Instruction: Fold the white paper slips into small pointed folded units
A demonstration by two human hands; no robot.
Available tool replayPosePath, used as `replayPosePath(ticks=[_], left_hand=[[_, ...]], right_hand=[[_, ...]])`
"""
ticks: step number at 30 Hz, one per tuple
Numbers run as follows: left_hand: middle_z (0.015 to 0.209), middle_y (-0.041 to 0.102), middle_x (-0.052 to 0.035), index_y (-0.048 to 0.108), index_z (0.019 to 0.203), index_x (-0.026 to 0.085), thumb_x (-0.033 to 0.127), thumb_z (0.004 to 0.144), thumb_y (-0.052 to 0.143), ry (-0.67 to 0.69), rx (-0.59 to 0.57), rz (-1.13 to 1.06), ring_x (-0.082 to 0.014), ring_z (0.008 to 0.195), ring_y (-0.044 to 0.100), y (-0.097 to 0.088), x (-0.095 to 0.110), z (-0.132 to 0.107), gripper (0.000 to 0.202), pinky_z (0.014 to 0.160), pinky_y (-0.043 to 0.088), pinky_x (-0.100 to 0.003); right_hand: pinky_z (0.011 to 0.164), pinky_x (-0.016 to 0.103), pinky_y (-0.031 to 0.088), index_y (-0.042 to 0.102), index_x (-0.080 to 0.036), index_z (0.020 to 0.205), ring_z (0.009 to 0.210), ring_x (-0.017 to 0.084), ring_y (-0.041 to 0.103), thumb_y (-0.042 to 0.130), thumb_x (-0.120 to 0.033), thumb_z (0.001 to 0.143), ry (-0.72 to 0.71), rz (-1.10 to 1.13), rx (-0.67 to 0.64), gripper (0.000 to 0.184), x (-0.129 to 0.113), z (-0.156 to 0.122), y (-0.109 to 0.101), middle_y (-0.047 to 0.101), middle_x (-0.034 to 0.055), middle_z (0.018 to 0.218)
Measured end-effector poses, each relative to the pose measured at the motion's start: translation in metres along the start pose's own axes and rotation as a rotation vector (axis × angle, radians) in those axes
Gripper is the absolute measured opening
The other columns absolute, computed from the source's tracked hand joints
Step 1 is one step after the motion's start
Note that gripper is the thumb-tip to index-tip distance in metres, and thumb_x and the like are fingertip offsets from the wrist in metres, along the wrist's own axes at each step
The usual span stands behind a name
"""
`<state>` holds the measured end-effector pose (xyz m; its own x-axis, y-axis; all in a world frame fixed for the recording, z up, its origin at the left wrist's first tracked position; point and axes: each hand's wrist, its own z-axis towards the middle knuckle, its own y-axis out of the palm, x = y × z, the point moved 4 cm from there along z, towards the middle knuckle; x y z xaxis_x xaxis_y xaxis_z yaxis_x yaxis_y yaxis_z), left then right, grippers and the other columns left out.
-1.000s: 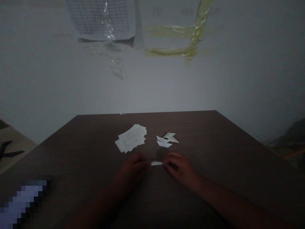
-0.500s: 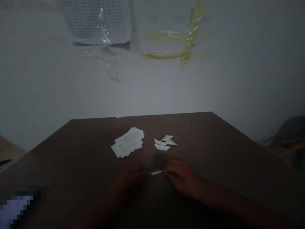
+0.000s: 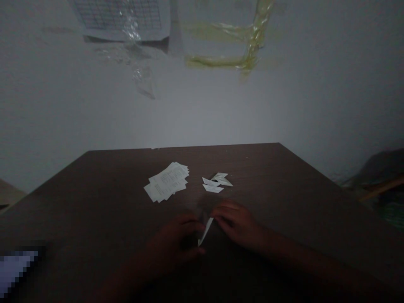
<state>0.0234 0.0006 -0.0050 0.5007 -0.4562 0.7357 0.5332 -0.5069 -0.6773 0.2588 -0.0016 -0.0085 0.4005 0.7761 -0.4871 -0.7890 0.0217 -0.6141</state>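
Nearer than the paper stack [image 3: 166, 184], your right hand [image 3: 236, 219] pinches the newly slanted strip [image 3: 206, 231], apparently mid-turn; your left hand [image 3: 176, 235] gapes beside it.

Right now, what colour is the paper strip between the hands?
The paper strip is whitish, best seen in the head view.

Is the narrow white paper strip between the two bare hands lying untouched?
No, the right hand pinches the paper strip at its far end.
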Motion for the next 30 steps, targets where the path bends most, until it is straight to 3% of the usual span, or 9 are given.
replayPosePath(ticks=[6,8,10,12,16,18,20,24,30], left_hand=[[0.168,0.063,-0.0117,0.081,0.135,0.031,0.054,0.078,0.101,-0.076,-0.036,-0.213,-0.0440,0.156,0.056,-0.003,-0.006,-0.006,0.065,0.131,0.046,-0.059],[0.158,0.070,-0.0102,0.081,0.128,0.030,0.055,0.082,0.096,-0.070,-0.062,-0.285,-0.0415,0.148,0.063,-0.004,-0.002,-0.004,0.054,0.126,0.049,-0.056],[0.134,0.080,-0.0073,0.080,0.115,0.027,0.051,0.090,0.087,-0.086,-0.067,-0.334,-0.0349,0.129,0.072,-0.003,0.002,0.000,0.035,0.114,0.056,-0.048],[0.115,0.081,-0.0041,0.078,0.106,0.026,0.045,0.088,0.087,-0.129,-0.039,-0.347,-0.0298,0.112,0.074,0.000,0.004,0.003,0.028,0.101,0.058,-0.041],[0.102,0.078,-0.0010,0.075,0.097,0.023,0.035,0.080,0.090,-0.191,0.016,-0.423,-0.0251,0.097,0.072,0.010,0.000,0.008,0.026,0.091,0.057,-0.036],[0.101,0.078,-0.0014,0.074,0.097,0.023,0.034,0.080,0.089,-0.191,0.016,-0.498,-0.0250,0.097,0.073,0.013,-0.003,0.010,0.024,0.091,0.058,-0.037],[0.100,0.078,-0.0019,0.074,0.097,0.022,0.034,0.081,0.089,-0.177,0.030,-0.553,-0.0261,0.099,0.074,0.013,-0.005,0.012,0.025,0.091,0.059,-0.037],[0.100,0.079,-0.0030,0.074,0.099,0.024,0.035,0.080,0.091,-0.155,0.107,-0.525,-0.0283,0.102,0.076,0.010,-0.009,0.014,0.028,0.094,0.059,-0.040],[0.119,0.084,-0.0085,0.074,0.098,0.024,0.033,0.081,0.088,-0.130,0.207,-0.397,-0.0329,0.116,0.077,0.006,-0.011,0.012,0.024,0.106,0.058,-0.045]], right_hand=[[0.090,0.036,0.065,0.078,-0.026,0.125,0.101,0.022,0.078,0.060,-0.011,0.110,-0.115,0.056,-0.038,0.028,-0.006,-0.002,0.001,0.083,0.0080,0.109],[0.088,0.037,0.065,0.078,-0.026,0.124,0.098,0.022,0.078,0.060,-0.010,0.110,-0.149,0.051,-0.040,0.028,-0.007,-0.001,0.001,0.083,0.0078,0.107],[0.086,0.037,0.065,0.078,-0.026,0.124,0.097,0.022,0.078,0.060,-0.010,0.110,-0.175,0.036,-0.045,0.027,-0.009,0.000,0.001,0.083,0.0076,0.104],[0.084,0.037,0.065,0.078,-0.026,0.125,0.096,0.023,0.078,0.061,-0.010,0.110,-0.193,0.036,-0.051,0.027,-0.011,0.000,0.000,0.082,0.0072,0.103],[0.087,0.039,0.065,0.077,-0.028,0.130,0.099,0.023,0.078,0.063,-0.009,0.109,-0.195,0.077,-0.048,0.031,-0.014,-0.002,0.001,0.082,0.0067,0.107],[0.094,0.042,0.065,0.075,-0.030,0.137,0.108,0.024,0.078,0.067,-0.012,0.107,-0.060,0.150,-0.006,0.035,-0.012,-0.004,0.004,0.082,0.0079,0.117],[0.100,0.044,0.064,0.071,-0.032,0.143,0.117,0.026,0.077,0.075,-0.017,0.103,0.200,0.281,0.056,0.043,-0.004,-0.009,0.010,0.079,0.0093,0.130],[0.091,0.041,0.064,0.070,-0.030,0.134,0.104,0.025,0.077,0.091,-0.034,0.091,0.621,0.636,0.027,0.048,0.008,-0.018,0.031,0.078,0.0060,0.117],[0.091,0.040,0.060,0.075,-0.026,0.114,0.099,0.024,0.075,0.096,-0.042,0.084,0.726,0.758,-0.013,0.040,0.008,-0.010,0.034,0.077,0.0030,0.105]])
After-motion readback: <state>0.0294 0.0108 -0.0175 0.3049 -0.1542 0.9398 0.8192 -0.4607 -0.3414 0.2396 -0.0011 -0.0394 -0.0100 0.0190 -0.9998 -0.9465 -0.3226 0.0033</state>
